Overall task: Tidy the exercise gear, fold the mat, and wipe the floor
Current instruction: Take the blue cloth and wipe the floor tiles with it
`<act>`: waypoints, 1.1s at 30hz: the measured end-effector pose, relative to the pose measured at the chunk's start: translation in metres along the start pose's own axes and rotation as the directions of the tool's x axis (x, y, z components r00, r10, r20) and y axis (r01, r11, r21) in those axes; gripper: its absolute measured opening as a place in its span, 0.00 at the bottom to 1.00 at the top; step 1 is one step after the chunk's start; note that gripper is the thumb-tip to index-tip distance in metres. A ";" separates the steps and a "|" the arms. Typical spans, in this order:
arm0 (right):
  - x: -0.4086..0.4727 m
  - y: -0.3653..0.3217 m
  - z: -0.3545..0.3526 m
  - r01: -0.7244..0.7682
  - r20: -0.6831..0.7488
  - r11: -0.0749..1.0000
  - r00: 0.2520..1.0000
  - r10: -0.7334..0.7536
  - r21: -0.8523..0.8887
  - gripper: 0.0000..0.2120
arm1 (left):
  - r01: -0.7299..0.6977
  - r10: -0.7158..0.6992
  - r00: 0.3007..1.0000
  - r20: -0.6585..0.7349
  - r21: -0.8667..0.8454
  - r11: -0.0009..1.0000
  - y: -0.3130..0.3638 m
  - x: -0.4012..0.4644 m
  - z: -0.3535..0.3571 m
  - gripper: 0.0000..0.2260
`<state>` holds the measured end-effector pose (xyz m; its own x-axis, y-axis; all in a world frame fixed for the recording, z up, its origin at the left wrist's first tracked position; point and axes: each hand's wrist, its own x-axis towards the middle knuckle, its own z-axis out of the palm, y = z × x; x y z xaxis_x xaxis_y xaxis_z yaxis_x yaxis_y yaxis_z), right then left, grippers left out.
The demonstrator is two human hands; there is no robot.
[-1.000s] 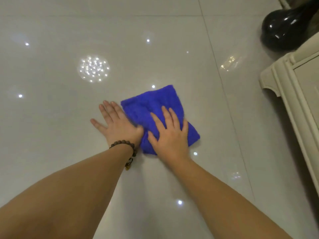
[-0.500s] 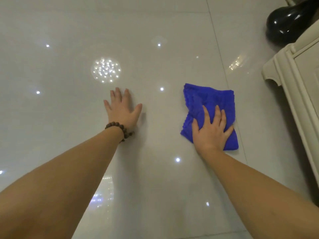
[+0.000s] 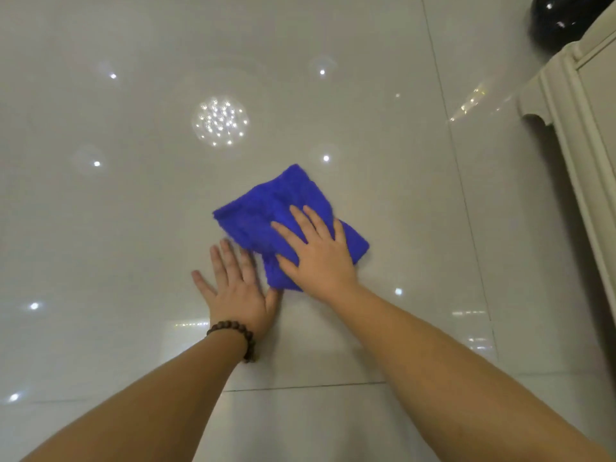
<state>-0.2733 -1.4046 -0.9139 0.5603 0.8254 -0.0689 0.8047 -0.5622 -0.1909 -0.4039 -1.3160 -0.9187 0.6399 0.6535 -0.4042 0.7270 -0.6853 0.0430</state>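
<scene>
1. You work on a glossy pale tiled floor that mirrors ceiling lights; a cream cabinet stands well right of the blue cloth, a black rounded object beyond it.
2. Step in hand, as judged: wiping the floor. No mat or exercise gear shows.
3. Your right hand lies flat on the cloth's near part, fingers straight and spread, pressing it down.
4. Your left hand rests flat on the tile just left of the cloth, fingers extended, holding nothing, its thumb side touching the cloth's edge; a bead bracelet circles the wrist.
5. Next move calls for steady downward pressure and a sideways stroke over unwiped tile.
</scene>
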 end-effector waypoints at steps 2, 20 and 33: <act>-0.019 0.059 -0.006 -0.129 -0.028 0.991 0.991 0.129 -0.021 0.28 | -0.008 0.009 1.000 0.028 -0.031 0.999 0.000 0.001 -0.004 0.37; -0.176 0.114 -0.015 -0.644 -0.101 0.765 0.761 0.641 -0.004 0.30 | -0.087 0.120 0.983 0.141 -0.215 0.973 -0.020 0.004 -0.032 0.36; -0.026 -0.053 0.016 0.488 0.013 0.866 0.872 -0.490 -0.110 0.24 | 0.305 -0.343 0.905 -0.252 -0.178 0.936 -0.216 -0.011 -0.017 0.39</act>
<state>-0.3334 -1.3957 -0.9175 0.0917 0.9956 0.0209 0.9918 -0.0894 -0.0916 -0.5637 -1.1694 -0.9085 0.3926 0.9074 -0.1501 0.9196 -0.3846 0.0798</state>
